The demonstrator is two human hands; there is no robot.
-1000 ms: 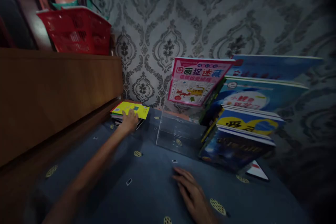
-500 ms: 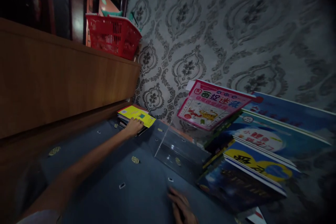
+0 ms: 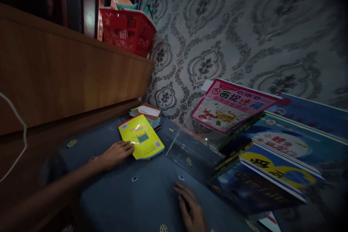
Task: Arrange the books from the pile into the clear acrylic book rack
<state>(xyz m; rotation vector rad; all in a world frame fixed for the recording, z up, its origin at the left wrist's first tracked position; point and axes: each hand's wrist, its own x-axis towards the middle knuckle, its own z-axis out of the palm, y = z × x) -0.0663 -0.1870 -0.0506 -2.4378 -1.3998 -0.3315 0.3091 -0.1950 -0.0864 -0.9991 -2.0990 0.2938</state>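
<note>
Left hand (image 3: 116, 154) holding yellow book (image 3: 141, 141), right hand (image 3: 191, 210) flat on blue cloth (image 3: 141, 199)

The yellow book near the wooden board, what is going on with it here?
A person's left hand holds the yellow book by its near edge; it lies flat on the blue cloth, just in front of a small book stack by the wall. The right hand rests open on the cloth. Picture books lean in a clear stand on the right.
</note>
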